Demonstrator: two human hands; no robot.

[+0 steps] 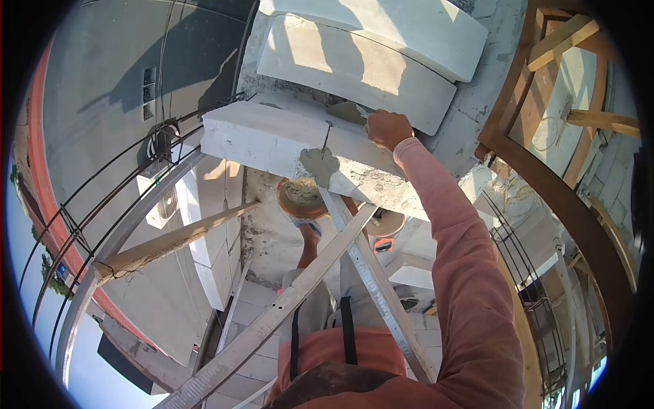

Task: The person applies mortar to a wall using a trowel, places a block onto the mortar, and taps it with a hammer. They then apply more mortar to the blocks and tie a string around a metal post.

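My right hand (389, 129) is closed round the handle of a trowel, at the upper middle of the view. The trowel's blade (346, 112) lies low in the gap between a front row of white blocks (255, 135) and the blocks behind it. Grey mortar (319, 165) is smeared over a joint on the face of the front row. Behind the gap a long white block (354, 65) lies partly in sunlight. My left hand is not in view.
Crossed metal bars (283, 307) rise in front of my body. Below the blocks are a bucket with mortar (302, 196) and a round container (387, 222). A wooden pole (180, 238) and thin rebar (92, 204) are at left, a brown wooden frame (538, 163) at right.
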